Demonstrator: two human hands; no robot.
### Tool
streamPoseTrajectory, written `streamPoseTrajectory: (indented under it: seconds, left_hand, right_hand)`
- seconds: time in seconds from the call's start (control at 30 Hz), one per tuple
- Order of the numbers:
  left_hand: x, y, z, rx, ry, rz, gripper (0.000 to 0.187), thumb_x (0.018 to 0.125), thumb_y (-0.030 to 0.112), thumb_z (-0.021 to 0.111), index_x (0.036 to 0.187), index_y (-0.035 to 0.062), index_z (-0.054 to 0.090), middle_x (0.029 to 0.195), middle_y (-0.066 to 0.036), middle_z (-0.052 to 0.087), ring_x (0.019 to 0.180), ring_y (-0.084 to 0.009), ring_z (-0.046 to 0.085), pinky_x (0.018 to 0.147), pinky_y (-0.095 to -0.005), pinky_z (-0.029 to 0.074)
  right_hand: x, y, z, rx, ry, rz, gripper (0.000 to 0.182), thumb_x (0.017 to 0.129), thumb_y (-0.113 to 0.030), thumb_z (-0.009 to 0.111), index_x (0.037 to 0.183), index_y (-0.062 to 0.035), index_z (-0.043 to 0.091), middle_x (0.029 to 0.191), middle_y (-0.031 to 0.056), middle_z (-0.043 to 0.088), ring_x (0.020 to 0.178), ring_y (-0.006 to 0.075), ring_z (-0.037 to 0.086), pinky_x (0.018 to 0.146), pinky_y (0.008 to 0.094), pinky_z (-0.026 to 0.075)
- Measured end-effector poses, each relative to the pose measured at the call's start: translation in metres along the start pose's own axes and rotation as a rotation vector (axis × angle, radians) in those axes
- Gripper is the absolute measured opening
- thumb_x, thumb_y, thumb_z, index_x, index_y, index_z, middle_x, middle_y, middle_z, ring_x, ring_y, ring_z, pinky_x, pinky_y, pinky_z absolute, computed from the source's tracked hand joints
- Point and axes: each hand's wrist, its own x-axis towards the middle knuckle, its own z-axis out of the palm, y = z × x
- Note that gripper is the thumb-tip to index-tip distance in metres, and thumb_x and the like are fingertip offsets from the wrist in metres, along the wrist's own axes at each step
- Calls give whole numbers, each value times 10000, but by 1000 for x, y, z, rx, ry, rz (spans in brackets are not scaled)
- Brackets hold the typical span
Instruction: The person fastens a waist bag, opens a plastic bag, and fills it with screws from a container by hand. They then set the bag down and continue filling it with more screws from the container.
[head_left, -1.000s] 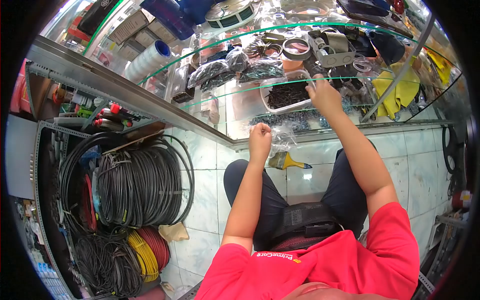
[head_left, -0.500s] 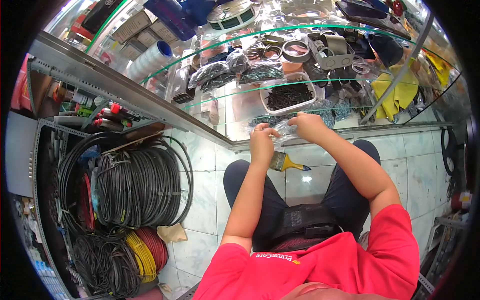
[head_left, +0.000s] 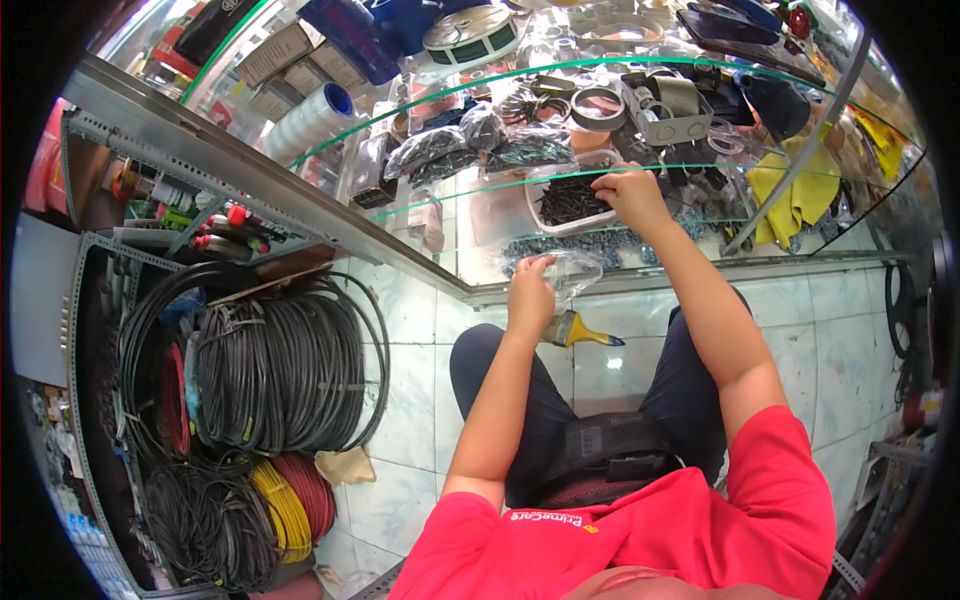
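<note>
My left hand (head_left: 532,297) is closed on a clear plastic bag (head_left: 573,277) at the front edge of the glass display case. My right hand (head_left: 632,200) reaches over a white tub (head_left: 545,222) of dark screws (head_left: 573,198), its fingers bent at the tub's right side. Whether those fingertips pinch a screw is too small to tell. Below the bag, a paintbrush (head_left: 578,330) with a yellow and blue handle is near my left hand, over the tiled floor.
Black cable coils (head_left: 285,375) stand on the left, with yellow (head_left: 285,510) and red coils below. A metal frame edge (head_left: 300,180) runs diagonally along the case. Glass shelves hold packets, a grey metal box (head_left: 680,125) and a yellow cloth (head_left: 795,190).
My right hand has left the plastic bag and moved up to the tub of screws. My left hand still holds the bag, which now hangs more spread out.
</note>
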Motion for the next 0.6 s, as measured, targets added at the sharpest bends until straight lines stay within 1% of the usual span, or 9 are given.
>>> streamPoseTrajectory:
  seconds: [0.07, 0.13, 0.23, 0.37, 0.43, 0.47, 0.53, 0.57, 0.6]
  left_hand:
    - [0, -1, -1, 1, -5, -13, 411, 663, -100, 421, 1010, 41, 591, 1032, -183, 531, 935, -315, 518, 798, -344, 429]
    - [0, -1, -2, 0, -12, -27, 407, 668, -99, 421, 1012, 39, 590, 1033, -184, 532, 944, -315, 516, 803, -344, 428]
    - [0, -2, -3, -1, -25, -29, 401, 676, -93, 422, 1015, 39, 589, 1035, -190, 533, 961, -320, 513, 820, -349, 424]
    - [0, 0, -5, -7, -24, -29, 392, 684, -79, 425, 1021, 40, 587, 1032, -194, 536, 981, -336, 503, 847, -358, 411]
    - [0, -1, -5, -21, -33, -44, 393, 683, -75, 425, 1022, 40, 586, 1031, -195, 536, 985, -339, 500, 855, -360, 407]
    - [0, -1, -4, -17, -23, -27, 397, 680, -76, 421, 1023, 40, 584, 1033, -193, 536, 989, -337, 498, 856, -360, 406]
    - [0, -1, -4, -15, -9, -16, 402, 676, -77, 417, 1024, 40, 582, 1035, -192, 536, 992, -335, 496, 857, -360, 405]
    - [0, 0, -4, -21, -14, -27, 412, 672, -80, 412, 1031, 39, 576, 1032, -189, 537, 993, -331, 494, 853, -360, 406]
    - [1, 0, -3, -26, -19, -35, 422, 667, -82, 407, 1038, 37, 570, 1029, -186, 537, 994, -326, 493, 849, -360, 406]
  right_hand:
    - [0, 4, 8, -14, -23, -20, 104, 652, -181, 671, 733, -116, 681, 737, 39, 624, 763, 229, 589, 657, 349, 442]
    - [-1, 2, 13, -46, -49, 0, 102, 651, -210, 671, 702, -122, 677, 741, 32, 629, 753, 215, 584, 664, 358, 408]
    - [0, 1, 17, -84, -88, 37, 90, 663, -215, 662, 683, -128, 670, 741, 26, 630, 765, 207, 575, 673, 368, 379]
    - [4, 5, 15, -141, -90, 45, 102, 685, -211, 647, 682, -110, 655, 746, 39, 627, 794, 216, 567, 662, 366, 391]
    - [7, 5, 11, -7, 21, 18, 113, 702, -201, 631, 691, -89, 644, 741, 58, 621, 789, 237, 564, 667, 361, 409]
    - [7, 4, 10, -7, 19, 16, 113, 702, -201, 631, 691, -89, 644, 741, 58, 621, 789, 237, 564, 667, 361, 409]
    - [11, -5, 1, 222, 167, 179, 113, 705, -189, 623, 721, -78, 640, 741, 73, 616, 748, 269, 567, 684, 348, 429]
    - [10, -6, 0, 222, 163, 179, 113, 705, -189, 623, 721, -78, 640, 741, 73, 616, 748, 269, 567, 684, 348, 429]
    - [10, -5, -1, 184, 88, 134, 116, 703, -192, 621, 744, -86, 642, 749, 69, 616, 757, 272, 569, 690, 342, 434]
